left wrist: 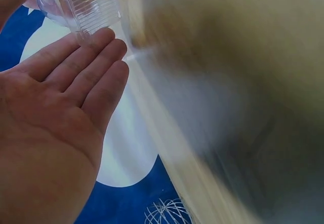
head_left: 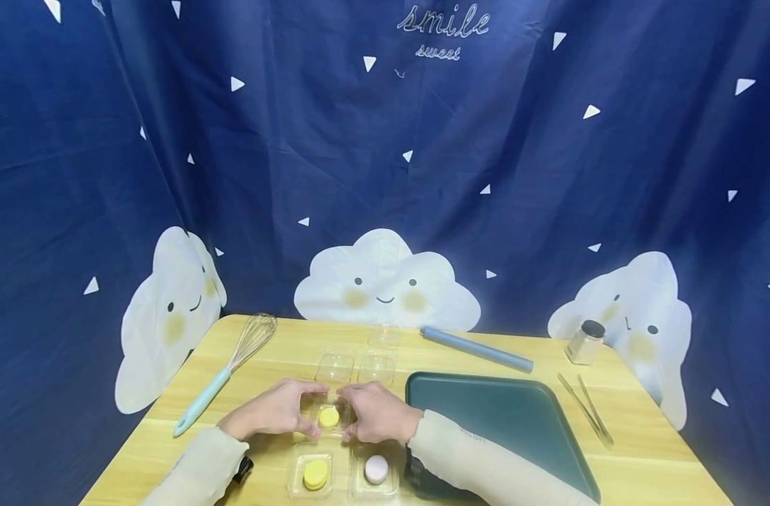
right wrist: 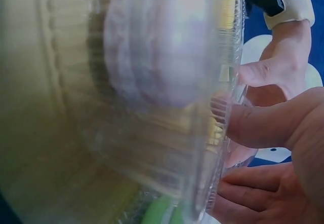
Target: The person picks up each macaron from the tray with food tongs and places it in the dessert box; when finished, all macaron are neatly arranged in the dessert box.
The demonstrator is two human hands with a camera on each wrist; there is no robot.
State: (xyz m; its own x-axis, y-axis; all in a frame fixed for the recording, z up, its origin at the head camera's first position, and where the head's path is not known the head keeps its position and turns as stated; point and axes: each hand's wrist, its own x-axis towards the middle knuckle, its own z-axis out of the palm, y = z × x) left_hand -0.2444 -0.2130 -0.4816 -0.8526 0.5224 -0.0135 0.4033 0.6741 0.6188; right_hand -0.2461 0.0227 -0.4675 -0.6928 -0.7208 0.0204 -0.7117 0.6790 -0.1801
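A small clear plastic box point(head_left: 336, 426) with a yellow macaron point(head_left: 328, 417) inside sits between the two hands at the middle of the table. My left hand point(head_left: 277, 409) holds its left side, thumb at the near edge and fingers toward the far edge. In the left wrist view, the long fingers point(left wrist: 96, 64) lie nearly straight with tips at the box's ridged wall. From the right, my right hand point(head_left: 381, 414) grips the same box with thumb and fingers. Closer in stand a clear box with a yellow macaron point(head_left: 316, 474) and another with a pale pink macaron point(head_left: 376, 469).
Several clear boxes point(head_left: 377, 365) stand behind the hands. A green item point(right wrist: 162, 211) shows low in the right wrist view. Around lie a whisk point(head_left: 223, 379), a dark green tray point(head_left: 498, 407), a grey-blue rod point(head_left: 476, 348), tongs point(head_left: 588, 411) and a black-lidded jar point(head_left: 585, 344).
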